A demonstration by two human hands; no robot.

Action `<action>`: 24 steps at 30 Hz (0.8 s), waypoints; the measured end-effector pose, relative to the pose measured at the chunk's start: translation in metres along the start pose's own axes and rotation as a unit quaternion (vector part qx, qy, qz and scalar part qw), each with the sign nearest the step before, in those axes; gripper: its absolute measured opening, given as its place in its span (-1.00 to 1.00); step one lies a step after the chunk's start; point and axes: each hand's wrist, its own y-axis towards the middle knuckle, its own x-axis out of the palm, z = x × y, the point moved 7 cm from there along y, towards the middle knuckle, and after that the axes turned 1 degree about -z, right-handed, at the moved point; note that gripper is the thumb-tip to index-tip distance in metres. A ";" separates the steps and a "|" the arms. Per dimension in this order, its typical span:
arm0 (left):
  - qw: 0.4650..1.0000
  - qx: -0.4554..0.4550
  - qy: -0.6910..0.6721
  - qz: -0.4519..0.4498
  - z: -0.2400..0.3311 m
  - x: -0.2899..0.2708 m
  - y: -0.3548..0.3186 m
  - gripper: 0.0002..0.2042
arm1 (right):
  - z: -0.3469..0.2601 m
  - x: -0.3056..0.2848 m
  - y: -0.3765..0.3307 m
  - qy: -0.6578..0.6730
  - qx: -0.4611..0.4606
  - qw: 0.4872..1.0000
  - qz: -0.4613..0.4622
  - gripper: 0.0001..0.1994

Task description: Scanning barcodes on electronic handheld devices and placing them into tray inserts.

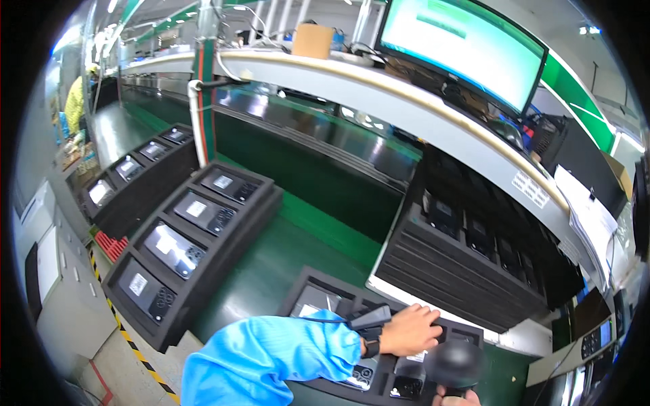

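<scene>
In front of me lies a black foam tray whose slots hold dark phones, one of them a phone just below my wrist. My left hand, in a blue sleeve with a dark strapped device at the wrist, rests palm down over the tray's right part. Its fingers are slightly bent and apart, and no object shows in them. At the lower edge my right hand is wrapped round a black handheld scanner. The scanner's rounded head covers part of the tray; most of that hand is out of view.
Left stands a stack of foam trays with phones, another row behind it. A tall tray stack stands right on the green bench. Overhead runs a shelf with a monitor; papers hang right.
</scene>
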 end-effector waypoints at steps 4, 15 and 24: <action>0.999 0.005 -0.021 0.041 0.002 -0.004 -0.001 -0.67 | -0.009 -0.021 -0.008 -0.042 -0.051 0.996 0.068 -0.78; 0.984 -0.057 -0.164 0.044 -0.004 -0.021 0.005 -0.66 | 0.024 -0.215 -0.061 -0.291 -0.068 0.818 0.491 -0.54; 0.984 -0.043 -0.157 0.070 -0.009 -0.021 0.005 -0.61 | 0.007 -0.211 -0.059 -0.260 -0.340 0.683 0.592 -0.71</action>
